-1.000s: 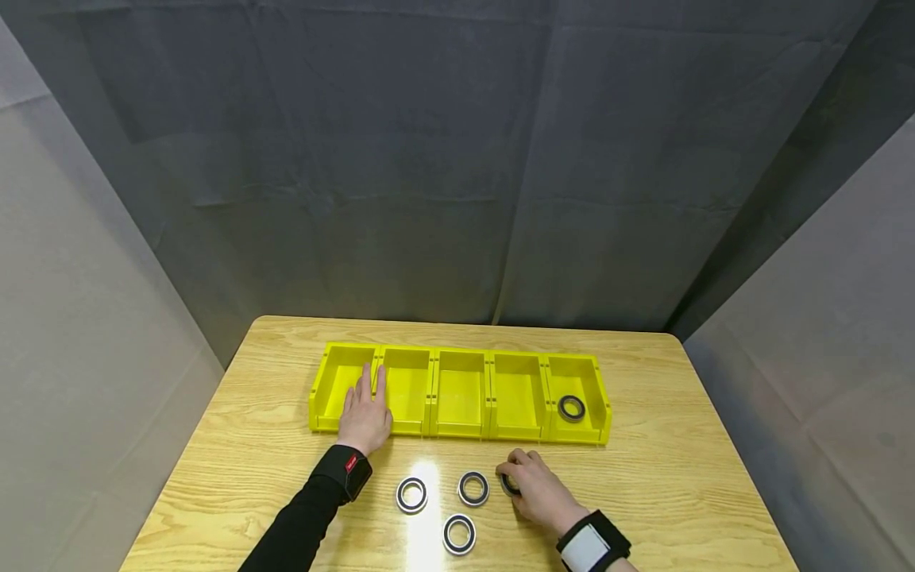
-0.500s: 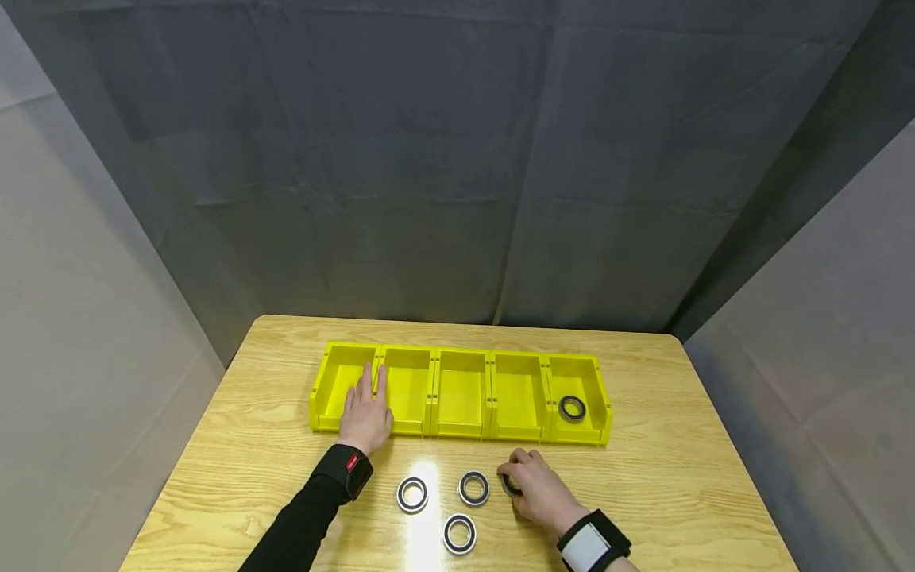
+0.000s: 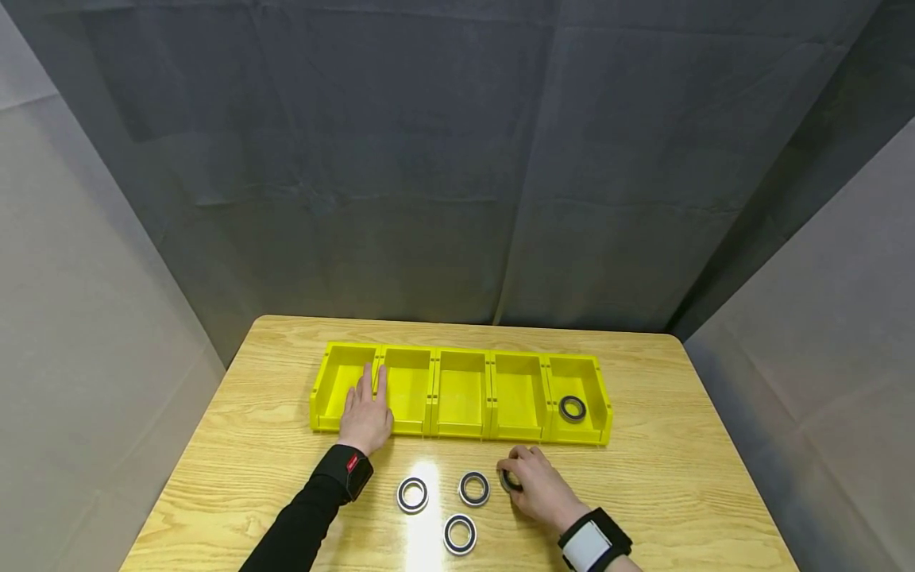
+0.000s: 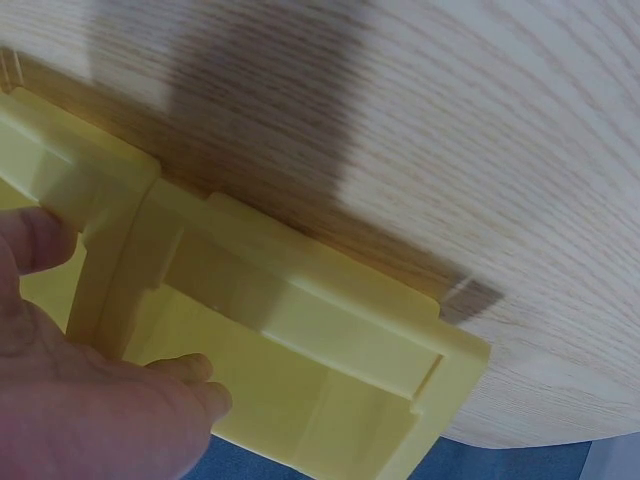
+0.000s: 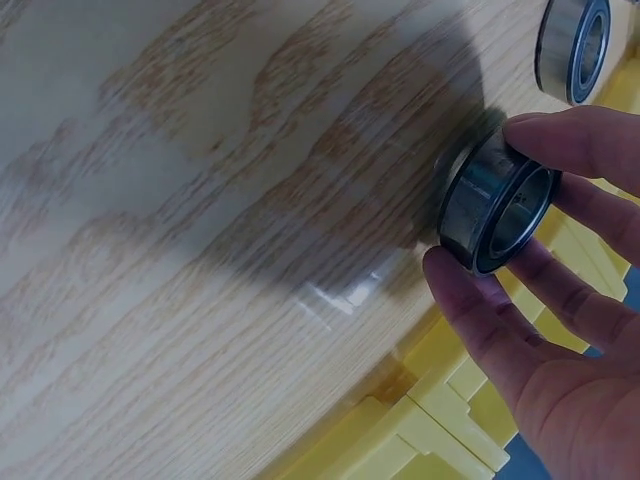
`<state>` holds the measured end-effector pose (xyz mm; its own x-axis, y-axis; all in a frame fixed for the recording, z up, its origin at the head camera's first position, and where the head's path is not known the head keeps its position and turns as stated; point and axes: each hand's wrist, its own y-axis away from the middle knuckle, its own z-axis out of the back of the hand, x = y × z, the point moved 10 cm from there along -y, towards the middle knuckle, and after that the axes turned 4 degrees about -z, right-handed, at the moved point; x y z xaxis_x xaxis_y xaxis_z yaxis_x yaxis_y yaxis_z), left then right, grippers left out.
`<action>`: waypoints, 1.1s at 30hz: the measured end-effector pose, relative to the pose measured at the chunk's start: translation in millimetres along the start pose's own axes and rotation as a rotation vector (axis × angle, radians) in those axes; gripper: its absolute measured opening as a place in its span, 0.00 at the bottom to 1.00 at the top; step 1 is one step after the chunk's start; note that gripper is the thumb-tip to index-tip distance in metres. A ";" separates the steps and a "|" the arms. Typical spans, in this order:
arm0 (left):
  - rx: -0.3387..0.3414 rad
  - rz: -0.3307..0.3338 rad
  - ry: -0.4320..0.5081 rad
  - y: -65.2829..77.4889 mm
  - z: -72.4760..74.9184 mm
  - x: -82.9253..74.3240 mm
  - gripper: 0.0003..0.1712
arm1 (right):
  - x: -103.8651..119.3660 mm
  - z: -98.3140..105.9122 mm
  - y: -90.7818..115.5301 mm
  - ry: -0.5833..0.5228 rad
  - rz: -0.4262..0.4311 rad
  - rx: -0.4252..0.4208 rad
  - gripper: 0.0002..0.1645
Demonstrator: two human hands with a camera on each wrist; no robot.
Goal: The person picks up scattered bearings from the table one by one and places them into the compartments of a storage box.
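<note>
My right hand point(image 3: 543, 491) pinches a ball bearing point(image 5: 490, 205), a steel ring with a dark seal, between thumb and fingers. In the head view that hand hides most of it. Three more bearings lie flat on the table just left of it: one bearing point(image 3: 474, 488) close by, a bearing point(image 3: 460, 535) nearer me and another bearing point(image 3: 412, 495) farther left. My left hand point(image 3: 366, 421) rests with straight, spread fingers over the divider between the two leftmost yellow bins point(image 4: 300, 290). In the rightmost bin point(image 3: 590, 373) sits a bearing point(image 3: 573, 409).
Several yellow bins stand joined in a row across the wooden table point(image 3: 236, 445). Grey cloth point(image 3: 400, 199) hangs behind the table, and pale panels point(image 3: 86, 334) flank it on both sides.
My right hand has shifted very slightly away from me, towards the bins, with the bearing still in its grip. The left hand and the loose bearings stay where they were.
</note>
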<state>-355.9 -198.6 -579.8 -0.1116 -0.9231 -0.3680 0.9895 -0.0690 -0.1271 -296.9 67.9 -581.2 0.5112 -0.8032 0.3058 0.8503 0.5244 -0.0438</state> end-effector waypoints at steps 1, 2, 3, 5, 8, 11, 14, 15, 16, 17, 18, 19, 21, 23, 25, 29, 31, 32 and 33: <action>-0.002 -0.001 -0.001 -0.1 0.1 0.1 0.42 | -0.7 -0.6 -0.2 -0.005 -0.008 0.007 0.23; -0.005 -0.003 -0.001 -0.1 0.3 0.2 0.42 | -0.9 -0.5 -0.4 -0.009 -0.011 0.010 0.23; -0.007 -0.003 -0.001 0.0 0.1 0.4 0.42 | -0.9 -0.2 -0.5 -0.014 -0.015 0.014 0.23; -0.012 -0.005 -0.001 0.1 0.4 0.3 0.42 | -1.2 0.0 -0.5 -0.026 -0.022 0.020 0.24; -0.013 -0.004 0.002 0.2 0.8 -0.1 0.42 | -1.2 2.3 -0.3 -0.038 -0.025 0.013 0.25; -0.014 -0.004 -0.006 -0.1 2.2 -1.2 0.42 | -1.5 6.4 -0.9 -0.048 -0.018 -0.021 0.26; -0.025 -0.009 -0.018 0.1 5.0 -3.2 0.42 | -2.9 11.9 -3.2 -0.054 -0.013 -0.061 0.24; -0.026 -0.010 -0.024 0.3 5.8 -3.8 0.42 | -3.9 13.6 -4.2 -0.057 -0.015 -0.071 0.24; -0.027 -0.011 -0.029 0.6 6.6 -4.5 0.42 | -5.0 15.4 -5.4 -0.059 -0.021 -0.076 0.24; -0.025 -0.009 -0.030 1.0 7.0 -4.9 0.42 | -6.5 16.8 -6.7 -0.064 -0.027 -0.080 0.24; -0.027 -0.010 -0.032 1.3 8.0 -5.6 0.42 | -8.0 18.2 -7.9 -0.069 -0.035 -0.081 0.23; -0.023 -0.009 -0.035 1.4 8.1 -5.8 0.42 | -9.3 19.9 -9.0 -0.074 -0.040 -0.084 0.24; -0.020 -0.008 -0.038 1.5 8.1 -5.9 0.42 | -11.4 24.0 -11.1 -0.078 -0.050 -0.091 0.24; -0.020 -0.009 -0.037 1.4 7.8 -6.0 0.42 | -13.3 27.9 -12.7 -0.076 -0.055 -0.101 0.25; -0.022 -0.011 -0.039 1.2 7.5 -5.7 0.42 | -14.7 31.5 -14.1 -0.071 -0.060 -0.109 0.25; -0.025 -0.011 -0.034 0.6 6.8 -4.6 0.43 | -18.5 36.0 -17.3 -0.070 -0.078 -0.117 0.24; -0.025 -0.009 -0.028 -0.1 6.0 -3.5 0.43 | -19.9 37.6 -19.2 -0.073 -0.087 -0.116 0.24; -0.026 -0.009 -0.027 -0.4 5.9 -3.3 0.43 | -20.5 38.3 -20.1 -0.074 -0.091 -0.114 0.24; -0.026 -0.008 -0.026 -0.6 5.9 -3.0 0.43 | -20.7 39.3 -20.9 -0.074 -0.095 -0.113 0.25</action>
<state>-355.5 -198.0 -573.3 -0.1172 -0.9319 -0.3431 0.9858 -0.0673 -0.1540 -330.2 84.6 -549.2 0.4204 -0.8229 0.3823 0.9053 0.4085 -0.1163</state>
